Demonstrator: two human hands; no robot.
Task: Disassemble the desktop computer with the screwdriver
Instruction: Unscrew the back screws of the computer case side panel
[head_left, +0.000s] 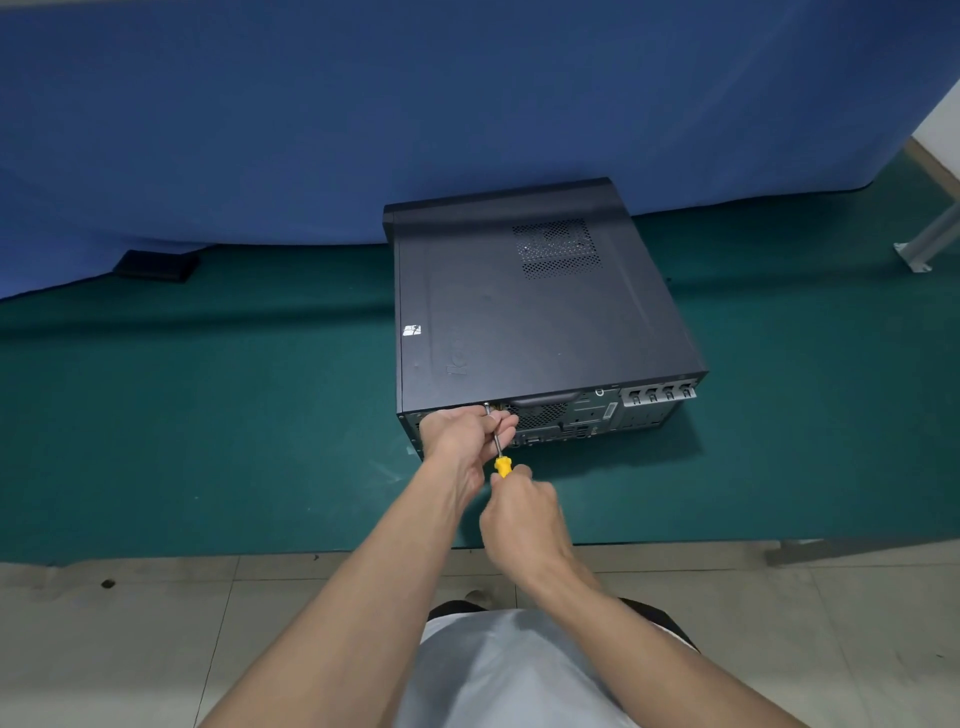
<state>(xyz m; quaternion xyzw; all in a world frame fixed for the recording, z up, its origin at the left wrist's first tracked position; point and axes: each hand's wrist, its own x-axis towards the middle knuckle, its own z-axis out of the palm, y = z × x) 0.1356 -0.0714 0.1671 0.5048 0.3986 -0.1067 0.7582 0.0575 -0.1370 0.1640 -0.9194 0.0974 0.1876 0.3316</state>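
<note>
A black desktop computer (535, 306) lies flat on the green table (234, 405), its rear panel with ports and slot covers facing me. The screwdriver (500, 452) has a yellow handle and a thin metal shaft, and its tip meets the upper left of the rear panel at a screw. My right hand (522, 514) grips the yellow handle from below. My left hand (462, 441) pinches the shaft near the tip, against the rear panel's left corner.
A blue cloth (415, 104) hangs behind the table. A small dark flat object (156, 266) lies at the back left. A metal stand leg (930, 239) is at the far right. The table's front edge runs just below my hands, with tiled floor (130, 639) beneath.
</note>
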